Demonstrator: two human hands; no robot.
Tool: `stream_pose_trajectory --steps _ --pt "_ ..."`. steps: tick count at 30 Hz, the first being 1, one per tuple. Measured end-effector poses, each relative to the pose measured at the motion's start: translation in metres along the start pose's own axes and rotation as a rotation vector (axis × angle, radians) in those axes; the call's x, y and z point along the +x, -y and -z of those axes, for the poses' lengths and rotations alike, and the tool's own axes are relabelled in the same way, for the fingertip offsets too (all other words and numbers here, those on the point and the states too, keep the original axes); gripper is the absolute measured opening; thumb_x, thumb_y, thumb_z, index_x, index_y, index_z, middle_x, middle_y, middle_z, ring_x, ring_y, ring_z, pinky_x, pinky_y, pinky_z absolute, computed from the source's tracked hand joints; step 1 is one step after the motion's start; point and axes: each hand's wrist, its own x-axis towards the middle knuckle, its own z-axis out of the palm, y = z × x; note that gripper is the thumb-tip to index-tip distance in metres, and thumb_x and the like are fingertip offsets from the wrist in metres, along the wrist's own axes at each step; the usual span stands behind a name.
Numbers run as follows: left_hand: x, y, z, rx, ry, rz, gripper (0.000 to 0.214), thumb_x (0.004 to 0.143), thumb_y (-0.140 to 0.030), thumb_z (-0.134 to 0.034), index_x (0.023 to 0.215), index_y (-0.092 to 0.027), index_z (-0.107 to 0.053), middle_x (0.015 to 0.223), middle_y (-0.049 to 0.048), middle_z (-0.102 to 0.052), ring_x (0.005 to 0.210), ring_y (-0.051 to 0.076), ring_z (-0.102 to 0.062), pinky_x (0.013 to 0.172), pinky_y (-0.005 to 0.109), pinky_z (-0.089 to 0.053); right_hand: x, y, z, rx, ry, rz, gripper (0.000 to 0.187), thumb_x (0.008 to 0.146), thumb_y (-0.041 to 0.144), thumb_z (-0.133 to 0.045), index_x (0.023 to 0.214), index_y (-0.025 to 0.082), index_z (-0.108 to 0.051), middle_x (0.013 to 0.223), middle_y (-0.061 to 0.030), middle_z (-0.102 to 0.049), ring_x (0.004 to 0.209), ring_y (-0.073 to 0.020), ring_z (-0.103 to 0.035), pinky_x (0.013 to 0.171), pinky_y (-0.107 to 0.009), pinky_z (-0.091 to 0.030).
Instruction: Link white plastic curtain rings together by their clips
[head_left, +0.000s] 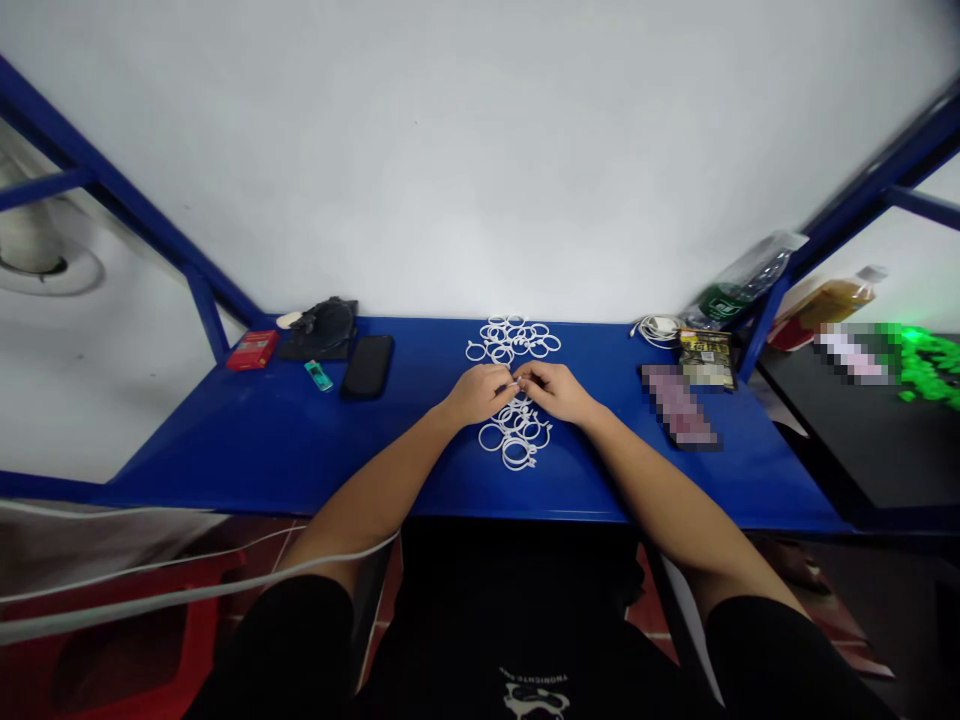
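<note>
My left hand [484, 393] and my right hand [555, 391] meet above the middle of the blue table. Thumbs and fingers of both are pinched together on a white plastic ring [517, 383], mostly covered by the fingers. Just beyond my hands lies a loose pile of white rings [498, 352], each thin and round, some with a small tab or clip on the rim. A second heap of such rings [517, 452] spreads on the near side, partly beneath my fingers.
On the left of the blue table [285, 450] lie a black phone [367, 367], a teal packet [319, 376], a red box [253, 350] and a black bag [324, 327]. At right are a white cable [658, 329], a snack bag [706, 358] and a leaning bottle [742, 282].
</note>
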Motion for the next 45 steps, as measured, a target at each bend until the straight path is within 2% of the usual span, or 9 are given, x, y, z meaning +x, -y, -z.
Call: stream_pose_trajectory --steps 11,16,21,30,33,36,40,42,45 --pt "0.0 -0.001 -0.002 -0.001 -0.03 0.042 0.037 0.106 -0.039 -0.052 0.076 -0.019 -0.062 0.076 0.002 -0.065 0.07 0.015 -0.058 0.07 0.029 -0.044 0.001 -0.002 -0.001 0.243 -0.04 -0.142 0.019 0.083 0.029 -0.065 0.093 0.017 -0.076 0.064 0.0029 -0.064 0.056 -0.0109 -0.052 0.057 -0.024 -0.042" --pt "0.0 0.0 -0.005 0.001 -0.01 0.014 0.036 0.105 -0.039 -0.051 0.078 -0.019 -0.064 0.079 0.0029 -0.066 0.075 0.017 -0.061 0.072 0.03 -0.047 0.002 -0.001 -0.003 0.268 -0.064 -0.181 0.015 0.075 0.021 -0.061 0.085 0.018 -0.072 0.067 0.002 -0.067 0.059 -0.0122 -0.055 0.06 -0.025 -0.044" --pt "0.002 -0.003 -0.007 -0.004 0.015 -0.015 0.034 0.105 -0.037 -0.052 0.078 -0.02 -0.063 0.082 0.0042 -0.067 0.08 0.018 -0.063 0.076 0.031 -0.05 0.003 0.004 -0.004 0.206 -0.066 -0.15 0.01 0.074 0.018 -0.054 0.073 0.02 -0.063 0.066 0.002 -0.063 0.06 -0.0133 -0.054 0.061 -0.025 -0.042" --pt "0.001 -0.004 -0.007 -0.026 -0.033 0.004 0.03 0.1 -0.039 -0.061 0.077 -0.02 -0.065 0.077 0.002 -0.066 0.074 0.016 -0.062 0.071 0.029 -0.048 0.005 0.002 -0.008 0.228 -0.005 -0.068 0.013 0.078 0.017 -0.044 0.072 0.022 -0.054 0.067 0.0021 -0.057 0.063 -0.014 -0.051 0.064 -0.027 -0.041" --pt "0.001 -0.002 -0.002 -0.053 -0.036 -0.005 0.031 0.1 -0.046 -0.062 0.086 -0.02 -0.069 0.081 0.0027 -0.068 0.075 0.016 -0.063 0.073 0.03 -0.051 0.005 0.0 -0.006 0.223 -0.035 -0.056 0.01 0.076 0.016 -0.046 0.075 0.022 -0.055 0.07 0.0018 -0.058 0.065 -0.0143 -0.052 0.066 -0.027 -0.043" --pt "0.001 0.007 0.003 -0.032 -0.145 0.074 0.031 0.102 -0.048 -0.06 0.095 -0.021 -0.072 0.096 0.0055 -0.071 0.09 0.019 -0.066 0.085 0.034 -0.054 0.003 -0.006 -0.002 0.26 -0.111 -0.121 0.013 0.078 0.018 -0.052 0.087 0.021 -0.06 0.077 0.0005 -0.064 0.067 -0.0145 -0.056 0.065 -0.026 -0.045" --pt "-0.001 0.034 0.002 0.202 -0.363 0.342 0.02 0.096 -0.039 -0.068 0.097 -0.021 -0.077 0.114 0.0112 -0.068 0.106 0.027 -0.063 0.098 0.044 -0.051 0.001 -0.015 0.002 0.337 -0.126 -0.232 0.015 0.081 0.02 -0.053 0.09 0.02 -0.065 0.078 -0.0005 -0.069 0.058 -0.0135 -0.056 0.057 -0.026 -0.045" --pt "-0.004 0.049 -0.002 0.295 -0.342 0.451 0.02 0.09 -0.04 -0.077 0.1 -0.022 -0.078 0.119 0.0135 -0.067 0.108 0.031 -0.061 0.097 0.048 -0.05 0.001 -0.017 0.003 0.285 -0.114 -0.215 0.018 0.08 0.018 -0.052 0.088 0.02 -0.068 0.075 0.0001 -0.069 0.057 -0.0133 -0.057 0.058 -0.026 -0.045" --pt "-0.007 0.061 -0.006 0.334 -0.257 0.479 0.02 0.087 -0.042 -0.08 0.096 -0.024 -0.078 0.111 0.0123 -0.069 0.106 0.032 -0.059 0.094 0.049 -0.049 0.001 -0.017 0.006 0.116 -0.062 -0.123 0.024 0.078 0.015 -0.052 0.089 0.02 -0.073 0.075 -0.0002 -0.072 0.062 -0.0144 -0.061 0.064 -0.027 -0.047"
